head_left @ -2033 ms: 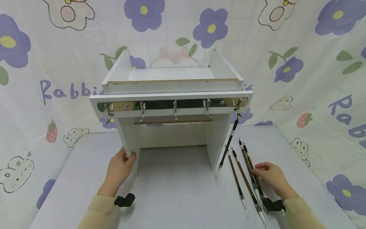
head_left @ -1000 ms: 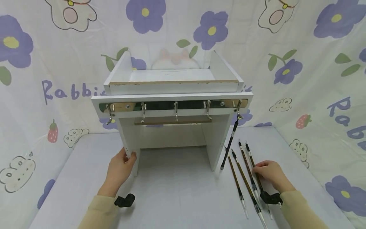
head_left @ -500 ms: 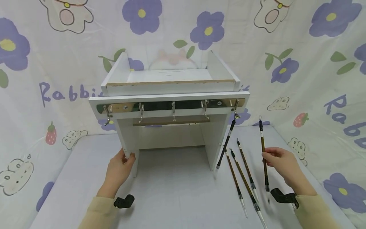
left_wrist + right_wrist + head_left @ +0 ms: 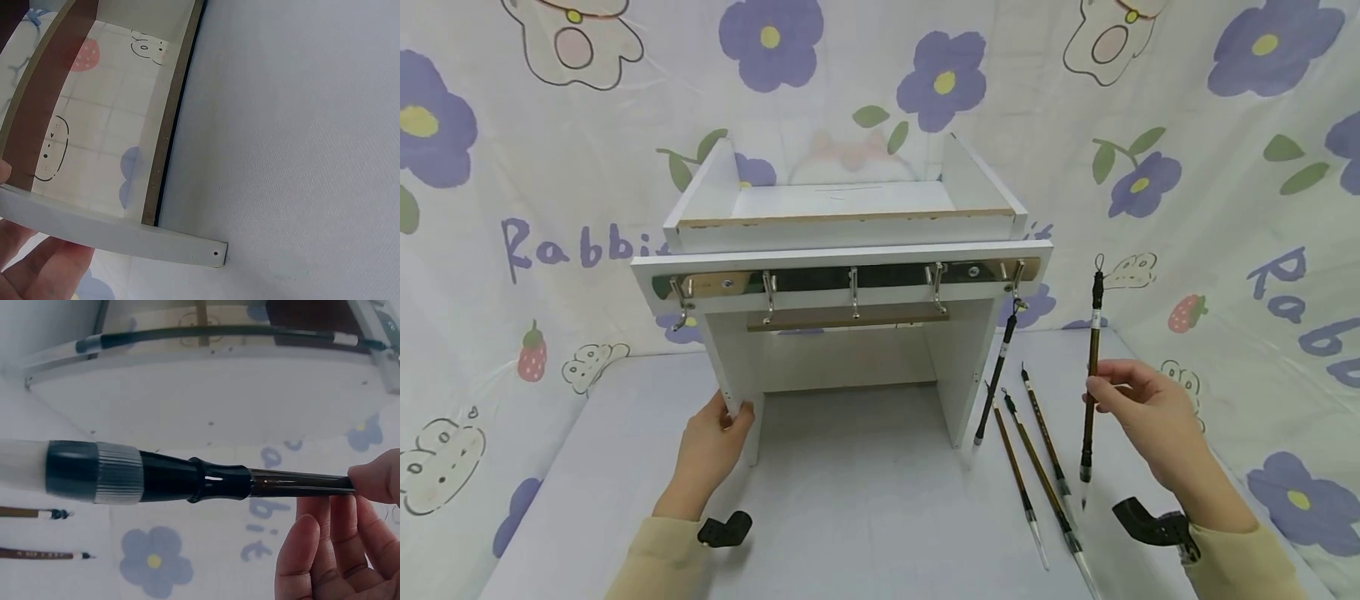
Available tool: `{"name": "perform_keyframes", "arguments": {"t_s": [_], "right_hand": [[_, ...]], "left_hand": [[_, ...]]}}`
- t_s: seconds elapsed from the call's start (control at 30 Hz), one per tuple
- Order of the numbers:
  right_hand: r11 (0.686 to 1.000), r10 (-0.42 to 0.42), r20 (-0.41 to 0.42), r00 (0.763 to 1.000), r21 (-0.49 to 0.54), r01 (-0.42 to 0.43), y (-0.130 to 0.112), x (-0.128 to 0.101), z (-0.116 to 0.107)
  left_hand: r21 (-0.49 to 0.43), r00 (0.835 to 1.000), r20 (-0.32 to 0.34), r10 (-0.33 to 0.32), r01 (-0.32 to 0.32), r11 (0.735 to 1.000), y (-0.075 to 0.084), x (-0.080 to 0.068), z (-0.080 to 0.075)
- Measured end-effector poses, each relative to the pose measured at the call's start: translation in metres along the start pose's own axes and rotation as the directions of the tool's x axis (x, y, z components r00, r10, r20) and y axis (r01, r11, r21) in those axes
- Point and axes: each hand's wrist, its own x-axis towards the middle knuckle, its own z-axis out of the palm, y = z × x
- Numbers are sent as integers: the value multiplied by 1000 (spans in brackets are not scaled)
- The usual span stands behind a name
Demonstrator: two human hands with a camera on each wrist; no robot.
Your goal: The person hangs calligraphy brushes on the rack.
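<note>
My right hand (image 4: 1153, 417) pinches a calligraphy brush (image 4: 1092, 350) by its brown handle, upright above the table, loop at the top and bristles down. The right wrist view shows the held brush (image 4: 169, 478) close up, thumb against fingertips. With my left hand (image 4: 711, 446) I grip the left side panel (image 4: 733, 379) of a white shelf rack (image 4: 842, 250). Along the rack's front runs a metal strip with several hooks (image 4: 853, 292). From the rightmost hook hangs a dark brush (image 4: 997, 375) by its loop. Below, several more brushes (image 4: 1037, 467) lie on the table.
A white cloth (image 4: 865, 517) covers the table. Behind it hangs a sheet (image 4: 842, 75) printed with flowers and rabbits. The rack's top is an open tray (image 4: 842, 196) with raised sides. The lying brushes are to the right of the rack.
My right hand has lifted one brush off the table, turned it upright and carried it up and to the right. The left hand has kept its grip on the panel.
</note>
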Motion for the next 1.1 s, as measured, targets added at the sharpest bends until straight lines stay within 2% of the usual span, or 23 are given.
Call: {"name": "perform_keyframes", "arguments": {"t_s": [0.27, 0.5, 0.77, 1.1], "right_hand": [[993, -83, -46, 995, 81, 87, -22, -11, 8], [975, -195, -89, 977, 92, 203, -36, -17, 20], [950, -303, -65, 951, 62, 306, -49, -24, 32], [922, -384, -25, 923, 38, 385, -52, -27, 50]], "left_hand": [[2, 1000, 8, 0, 0, 1000, -4, -1, 3], [-5, 1000, 11, -1, 1, 1000, -2, -1, 2], [-4, 1000, 11, -4, 5, 1000, 0, -1, 1], [0, 1000, -1, 4, -4, 1000, -2, 1, 1]]}}
